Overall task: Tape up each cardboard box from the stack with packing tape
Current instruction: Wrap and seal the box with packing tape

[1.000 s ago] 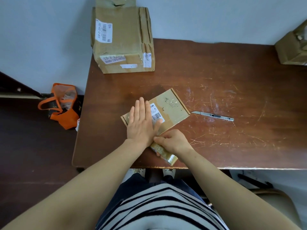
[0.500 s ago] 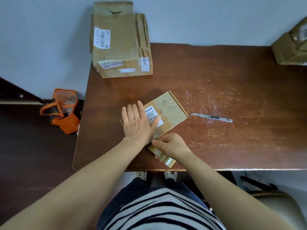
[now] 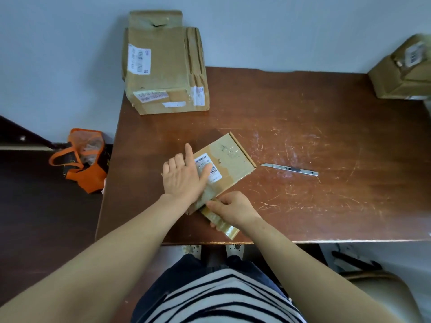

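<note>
A small flat cardboard box (image 3: pixel 229 163) with a white barcode label lies at an angle near the front of the brown table (image 3: pixel 303 127). My left hand (image 3: pixel 184 177) rests flat on its near left part, fingers spread, pressing a strip of clear tape onto it. My right hand (image 3: pixel 233 209) grips the roll of clear packing tape (image 3: pixel 227 228) at the box's near corner, close to the table's front edge. The tape runs from the roll up under my left palm.
A large worn cardboard box (image 3: pixel 163 66) stands at the table's back left corner. Another box (image 3: pixel 403 73) sits at the back right edge. A slim utility knife (image 3: pixel 290 169) lies right of the small box. An orange bag (image 3: pixel 84 157) is on the floor left.
My left hand slid toward the box's left side and its fingers spread and lifted a little. The right hand with the roll stayed at the near corner. The view tilted slightly.
</note>
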`<state>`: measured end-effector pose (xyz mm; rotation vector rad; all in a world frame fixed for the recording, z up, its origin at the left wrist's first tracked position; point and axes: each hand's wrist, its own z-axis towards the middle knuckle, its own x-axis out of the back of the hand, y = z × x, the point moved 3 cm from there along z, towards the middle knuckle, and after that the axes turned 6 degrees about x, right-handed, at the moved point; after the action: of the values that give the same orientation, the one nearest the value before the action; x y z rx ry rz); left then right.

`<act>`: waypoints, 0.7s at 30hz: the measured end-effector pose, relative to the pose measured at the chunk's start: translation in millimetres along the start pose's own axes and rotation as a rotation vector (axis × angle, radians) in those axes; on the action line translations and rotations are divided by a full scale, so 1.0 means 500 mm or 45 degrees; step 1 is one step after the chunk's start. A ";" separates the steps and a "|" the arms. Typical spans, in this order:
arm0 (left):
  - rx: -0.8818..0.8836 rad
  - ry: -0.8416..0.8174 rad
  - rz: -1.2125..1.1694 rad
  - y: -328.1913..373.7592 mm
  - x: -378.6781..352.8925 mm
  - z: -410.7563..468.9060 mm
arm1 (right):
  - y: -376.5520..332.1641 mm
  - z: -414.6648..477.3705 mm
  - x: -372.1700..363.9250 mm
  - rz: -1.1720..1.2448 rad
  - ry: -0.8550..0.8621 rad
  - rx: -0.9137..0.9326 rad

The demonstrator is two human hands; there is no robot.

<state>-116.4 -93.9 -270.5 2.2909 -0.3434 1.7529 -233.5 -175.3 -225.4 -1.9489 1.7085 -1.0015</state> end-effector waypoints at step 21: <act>-0.569 -0.312 -0.052 -0.086 0.001 -0.098 | 0.018 -0.008 -0.005 0.169 0.044 0.044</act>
<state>-146.8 -37.4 -259.3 2.1565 -0.6543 1.2212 -242.6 -173.8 -229.7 -1.7806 1.8009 -1.0149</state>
